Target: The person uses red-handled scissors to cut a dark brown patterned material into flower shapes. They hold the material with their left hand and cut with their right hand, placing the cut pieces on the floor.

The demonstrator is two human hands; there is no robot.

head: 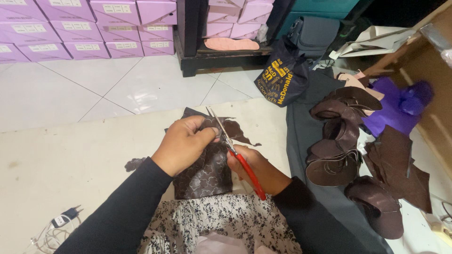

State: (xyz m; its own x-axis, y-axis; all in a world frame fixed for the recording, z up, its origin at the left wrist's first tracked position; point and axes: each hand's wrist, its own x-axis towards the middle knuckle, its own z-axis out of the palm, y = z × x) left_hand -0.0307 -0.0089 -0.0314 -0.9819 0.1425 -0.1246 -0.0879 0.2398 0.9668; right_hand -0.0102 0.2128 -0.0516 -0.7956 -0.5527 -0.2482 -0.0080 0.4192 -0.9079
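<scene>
My left hand (183, 143) pinches the upper part of a dark brown patterned leather sheet (207, 174) lying on a cream board. In my right hand (256, 167) are red-handled scissors (235, 153); their blades point up and away and lie against the sheet beside my left thumb. A ragged strip of the sheet (238, 131) sticks out to the right of the blades. Both arms wear black sleeves, and a flowered cloth covers my lap.
A pile of cut brown leather pieces (341, 146) lies at right on a grey cloth, with purple material (400, 106) behind. A dark printed bag (282, 77) stands by a black shelf. Lilac boxes (89, 28) are stacked at the back. A white plug and cable (59, 223) lies lower left.
</scene>
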